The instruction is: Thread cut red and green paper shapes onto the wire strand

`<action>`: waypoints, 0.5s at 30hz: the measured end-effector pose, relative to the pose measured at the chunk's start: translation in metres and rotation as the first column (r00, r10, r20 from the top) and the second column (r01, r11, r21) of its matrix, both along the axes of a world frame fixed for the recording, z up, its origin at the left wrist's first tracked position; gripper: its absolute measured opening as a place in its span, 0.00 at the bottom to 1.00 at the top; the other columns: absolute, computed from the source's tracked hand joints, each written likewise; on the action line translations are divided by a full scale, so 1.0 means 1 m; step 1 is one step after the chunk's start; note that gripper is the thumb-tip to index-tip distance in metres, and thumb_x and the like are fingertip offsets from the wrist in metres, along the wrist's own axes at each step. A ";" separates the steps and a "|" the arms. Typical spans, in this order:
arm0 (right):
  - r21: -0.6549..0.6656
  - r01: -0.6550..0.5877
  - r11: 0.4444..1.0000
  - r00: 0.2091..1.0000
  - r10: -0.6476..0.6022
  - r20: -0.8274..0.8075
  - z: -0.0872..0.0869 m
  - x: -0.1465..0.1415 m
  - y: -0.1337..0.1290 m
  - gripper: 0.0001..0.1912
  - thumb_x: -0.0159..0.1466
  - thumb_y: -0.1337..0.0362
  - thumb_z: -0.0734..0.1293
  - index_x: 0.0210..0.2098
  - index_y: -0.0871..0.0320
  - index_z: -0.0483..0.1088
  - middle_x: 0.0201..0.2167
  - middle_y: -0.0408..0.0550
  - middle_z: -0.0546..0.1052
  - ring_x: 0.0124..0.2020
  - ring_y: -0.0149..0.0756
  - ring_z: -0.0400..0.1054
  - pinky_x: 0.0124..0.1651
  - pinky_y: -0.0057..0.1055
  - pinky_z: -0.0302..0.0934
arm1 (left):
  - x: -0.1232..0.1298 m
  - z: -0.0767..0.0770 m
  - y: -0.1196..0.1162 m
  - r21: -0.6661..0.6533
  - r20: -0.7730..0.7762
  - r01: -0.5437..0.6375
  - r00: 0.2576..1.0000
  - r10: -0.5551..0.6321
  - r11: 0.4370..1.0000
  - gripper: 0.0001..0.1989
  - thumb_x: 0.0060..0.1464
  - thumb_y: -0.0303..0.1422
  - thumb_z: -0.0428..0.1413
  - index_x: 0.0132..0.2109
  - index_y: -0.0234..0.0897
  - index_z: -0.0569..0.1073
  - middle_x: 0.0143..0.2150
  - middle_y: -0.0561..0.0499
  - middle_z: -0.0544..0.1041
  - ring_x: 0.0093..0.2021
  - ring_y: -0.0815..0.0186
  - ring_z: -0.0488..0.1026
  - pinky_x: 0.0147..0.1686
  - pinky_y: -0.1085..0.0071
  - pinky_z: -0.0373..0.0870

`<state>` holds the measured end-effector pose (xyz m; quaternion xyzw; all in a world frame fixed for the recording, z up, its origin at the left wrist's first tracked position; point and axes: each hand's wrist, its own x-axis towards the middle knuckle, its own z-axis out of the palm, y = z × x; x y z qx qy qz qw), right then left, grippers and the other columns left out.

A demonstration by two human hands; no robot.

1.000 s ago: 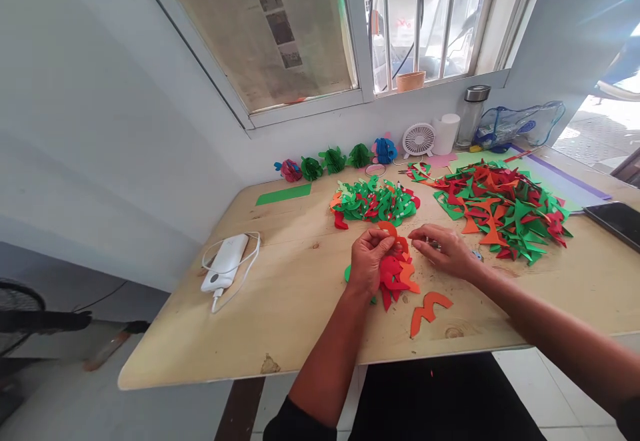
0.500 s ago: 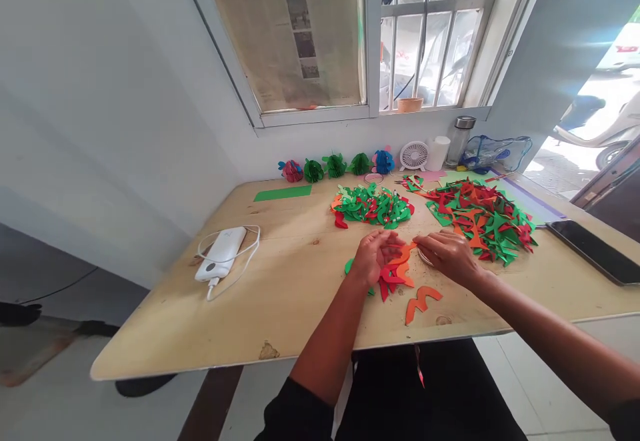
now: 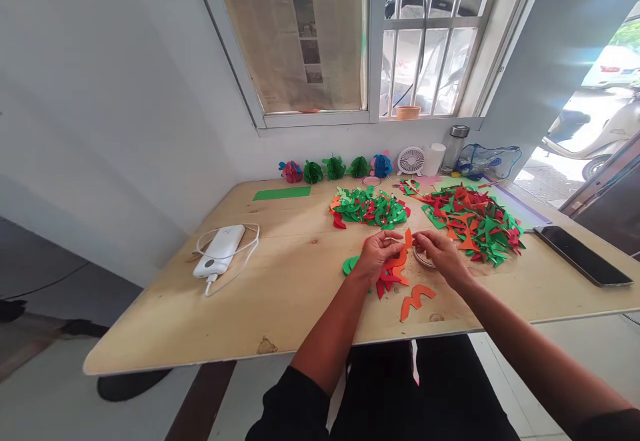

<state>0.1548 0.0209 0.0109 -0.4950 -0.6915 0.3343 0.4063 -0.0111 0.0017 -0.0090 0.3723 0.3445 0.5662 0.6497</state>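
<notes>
My left hand [image 3: 379, 257] is closed, thumb against fingers, on an orange paper cutout [image 3: 404, 253] whose tip points up. Just to its right, my right hand [image 3: 441, 255] has its fingertips pinched together close to that tip. Whether anything small is between them, I cannot make out. Under the right fingers lies a white ring like a tape roll [image 3: 423, 262], partly covered. Red paper cutouts [image 3: 384, 283] lie below my left hand, and green cutouts [image 3: 350, 265] show beside its wrist. A wavy orange cutout [image 3: 417, 299] rests nearer the table's front edge.
Behind the hands is a pile of curved green and red cutouts [image 3: 373, 207]. At right lie a heap of paper scraps [image 3: 480, 221] and a phone [image 3: 583, 255]. A power bank [image 3: 220, 251] with cable sits left. Paper ornaments [image 3: 335, 167] and a small fan [image 3: 411, 161] line the wall.
The orange cutout has turned more upright in my left hand. My right fingertips have come away from its tip slightly, and more of the white ring shows. The view has shifted a little.
</notes>
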 end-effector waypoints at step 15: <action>-0.167 -0.108 0.980 0.976 0.073 -0.205 -0.013 -0.016 0.005 0.22 0.54 0.44 0.65 0.23 0.59 0.69 0.15 0.42 0.67 0.17 0.27 0.58 0.18 0.25 0.51 | 0.003 -0.008 0.002 0.046 -0.181 -0.067 0.981 0.075 0.997 0.15 0.39 0.37 0.64 0.33 0.34 0.72 0.27 0.51 0.75 0.25 0.71 0.71 0.26 0.75 0.64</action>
